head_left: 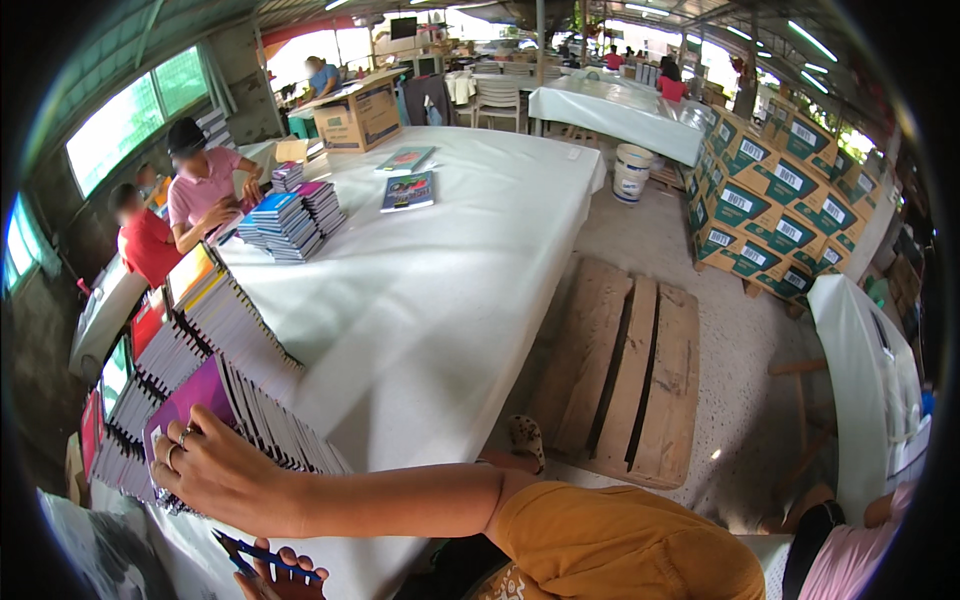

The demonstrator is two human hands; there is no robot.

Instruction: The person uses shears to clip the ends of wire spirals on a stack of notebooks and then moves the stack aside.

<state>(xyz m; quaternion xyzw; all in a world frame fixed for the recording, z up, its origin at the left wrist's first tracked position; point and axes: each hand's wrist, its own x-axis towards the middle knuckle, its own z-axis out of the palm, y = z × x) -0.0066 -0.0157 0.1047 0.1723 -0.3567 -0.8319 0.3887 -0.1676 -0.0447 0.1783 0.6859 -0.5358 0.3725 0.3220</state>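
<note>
Table, large, covered in pale sheeting (450, 240); runs away from the wearer.
Stack of brown-and-green cartons (770, 200), right, tied in tiers.
Slatted wooden platform (620, 370), on the floor just beside the table.
Person in a pink shirt (203, 185), at the table's far left; a person in a red shirt (150, 240) near.
Spiral-bound notebooks (245, 320), several piles packed side by side on the near left part of the table, page edges and dark coils showing.
Brown carton (360, 118), at the table's far end.
White bucket (632, 172), on the floor beyond the platform.
Piles of small books (280, 225), blue and purple covers uppermost, beside the person in pink.
Purple-covered notebook (205, 390), in the nearest pile; the right hand lies against it.
Dark book (408, 192) and green book (407, 158), flat, apart from the piles.
Right hand (220, 470), two rings; fingers bent over the purple cover, tips partly hidden; whether they pinch it, cannot tell.
Left hand (270, 584), lower edge, partly cut off; fingers closed around a slim tool.
Slim tool (245, 549), dark blue, two-pronged, pointing left.
</note>
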